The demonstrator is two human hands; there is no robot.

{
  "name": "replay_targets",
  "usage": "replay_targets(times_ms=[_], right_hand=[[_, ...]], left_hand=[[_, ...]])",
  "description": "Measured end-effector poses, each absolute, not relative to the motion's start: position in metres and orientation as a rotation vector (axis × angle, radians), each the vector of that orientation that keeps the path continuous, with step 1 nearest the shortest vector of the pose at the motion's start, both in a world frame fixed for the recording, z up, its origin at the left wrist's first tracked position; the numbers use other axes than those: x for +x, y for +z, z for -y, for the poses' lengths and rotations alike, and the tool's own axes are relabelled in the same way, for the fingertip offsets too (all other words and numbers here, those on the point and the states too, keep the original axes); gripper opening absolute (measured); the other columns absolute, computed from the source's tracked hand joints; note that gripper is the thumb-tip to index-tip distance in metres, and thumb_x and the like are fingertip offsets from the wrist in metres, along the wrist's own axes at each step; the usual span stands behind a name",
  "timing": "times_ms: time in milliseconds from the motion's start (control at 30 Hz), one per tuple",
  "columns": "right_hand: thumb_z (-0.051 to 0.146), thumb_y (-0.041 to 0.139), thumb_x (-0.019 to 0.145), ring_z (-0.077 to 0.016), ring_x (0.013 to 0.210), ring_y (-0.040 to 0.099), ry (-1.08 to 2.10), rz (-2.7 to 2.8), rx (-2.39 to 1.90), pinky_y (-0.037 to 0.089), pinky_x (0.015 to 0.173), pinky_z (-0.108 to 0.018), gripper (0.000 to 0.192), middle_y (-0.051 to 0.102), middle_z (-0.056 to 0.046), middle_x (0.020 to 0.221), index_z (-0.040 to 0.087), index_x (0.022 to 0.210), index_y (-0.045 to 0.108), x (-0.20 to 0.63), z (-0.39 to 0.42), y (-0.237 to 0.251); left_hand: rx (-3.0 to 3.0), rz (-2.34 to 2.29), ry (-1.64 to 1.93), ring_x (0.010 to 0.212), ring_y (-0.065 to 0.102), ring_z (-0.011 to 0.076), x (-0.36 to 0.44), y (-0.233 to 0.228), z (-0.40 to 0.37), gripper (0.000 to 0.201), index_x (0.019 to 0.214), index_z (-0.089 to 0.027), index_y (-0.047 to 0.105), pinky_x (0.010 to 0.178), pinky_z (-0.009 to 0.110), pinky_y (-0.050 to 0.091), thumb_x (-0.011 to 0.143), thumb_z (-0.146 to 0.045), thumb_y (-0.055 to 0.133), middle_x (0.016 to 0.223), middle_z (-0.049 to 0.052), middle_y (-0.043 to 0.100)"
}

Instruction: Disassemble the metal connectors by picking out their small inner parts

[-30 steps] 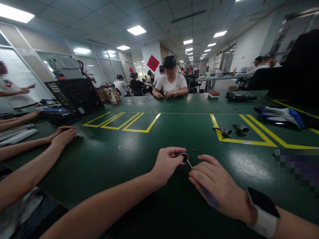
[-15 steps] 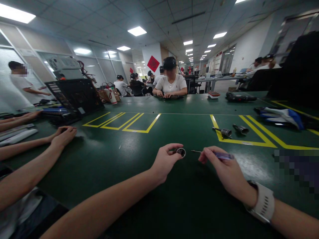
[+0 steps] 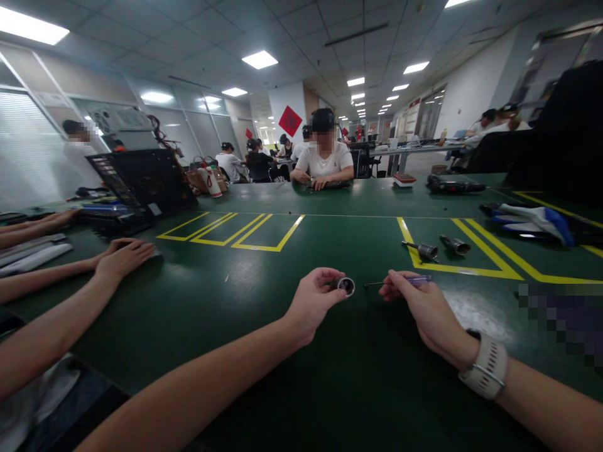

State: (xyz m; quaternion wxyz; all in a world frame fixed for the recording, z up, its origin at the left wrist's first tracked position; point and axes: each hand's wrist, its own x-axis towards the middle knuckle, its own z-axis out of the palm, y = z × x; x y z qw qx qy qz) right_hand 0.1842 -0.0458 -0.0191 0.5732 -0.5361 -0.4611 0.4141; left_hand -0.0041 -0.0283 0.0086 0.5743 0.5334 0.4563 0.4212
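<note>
My left hand (image 3: 316, 302) is closed around a small round metal cup-like part (image 3: 346, 287), its hollow end turned toward the right. A screwdriver (image 3: 417, 280) with a purplish clear handle is gripped in my right hand (image 3: 414, 307), its thin shaft pointing left. The tip, with a small dark bit at its end, is a short way from the metal part and does not touch it. Beyond my right hand, two metal pieces lie on the green table (image 3: 264, 351): one with a shaft (image 3: 426, 251) and a hollow cylinder (image 3: 455, 245).
Yellow tape lines (image 3: 268, 247) mark the tabletop. At the right lie blue-and-white gloves (image 3: 537, 223) and a black tool (image 3: 455, 184). A co-worker's hands (image 3: 123, 256) rest at the left, near a black case (image 3: 141, 185). Another person (image 3: 325, 157) sits opposite.
The screwdriver has shifted slightly, and my right wrist has turned and moved a little left. My left hand keeps the metal part, its opening turned more into view. The co-worker's hand at left moved slightly.
</note>
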Motion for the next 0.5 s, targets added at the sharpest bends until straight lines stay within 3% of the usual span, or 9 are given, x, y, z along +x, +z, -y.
replay_targets(times_ms=[267,500], right_hand=[[0.047,0.057,0.079,-0.0181,0.066,0.062,0.914,1.271,-1.351,0.048,0.065,-0.034,0.034,0.067,-0.006,0.069,0.014,0.076,0.064,0.187,0.044,-0.019],[0.045,0.053,0.079,-0.0155,0.047,0.056,0.970,1.433,-1.408,0.043,0.046,-0.028,0.034,0.059,-0.001,0.049,0.016,0.060,0.058,0.189,0.051,0.003]], left_hand=[[1.264,-1.071,0.979,0.094,0.061,0.0188,-0.004,0.006,0.027,0.031,0.096,-0.012,0.059,0.085,0.035,0.050,0.067,-0.006,0.068,0.102,0.010,0.064],[1.247,-1.085,0.963,0.090,0.062,0.0186,-0.005,0.008,0.027,0.032,0.099,-0.012,0.061,0.081,0.034,0.050,0.069,-0.006,0.066,0.100,0.010,0.066]])
